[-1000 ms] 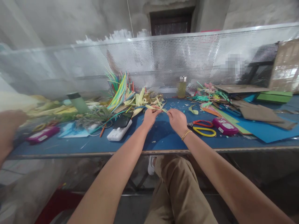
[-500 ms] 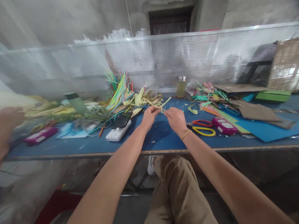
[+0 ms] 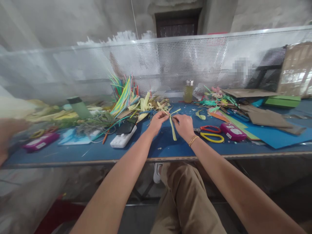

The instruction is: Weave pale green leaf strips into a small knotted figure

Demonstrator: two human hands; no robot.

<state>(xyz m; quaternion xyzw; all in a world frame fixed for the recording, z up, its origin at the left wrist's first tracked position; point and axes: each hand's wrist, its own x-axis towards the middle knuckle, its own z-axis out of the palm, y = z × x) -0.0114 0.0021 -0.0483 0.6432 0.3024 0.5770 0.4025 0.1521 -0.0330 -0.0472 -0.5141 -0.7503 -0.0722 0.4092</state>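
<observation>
Over the blue worktable (image 3: 168, 146), my left hand (image 3: 156, 121) and my right hand (image 3: 184, 125) meet on thin yellow-green leaf strips (image 3: 172, 125). Both hands pinch the strips at one spot, fingers closed. One strip hangs down between the hands toward the table, another sticks out to the upper right. A gold bracelet sits on my right wrist.
A heap of coloured strips (image 3: 126, 97) and dry leaves lies behind my left hand. A phone on a white power bank (image 3: 123, 135) lies to the left, scissors (image 3: 211, 133) and a magenta tool (image 3: 232, 131) to the right. A jar (image 3: 188, 91) stands by the perforated metal screen. Another person's blurred hand (image 3: 7, 136) shows at far left.
The hands have moved closer together. One strip that stuck out sideways now hangs down between them. The camera view has shifted slightly.
</observation>
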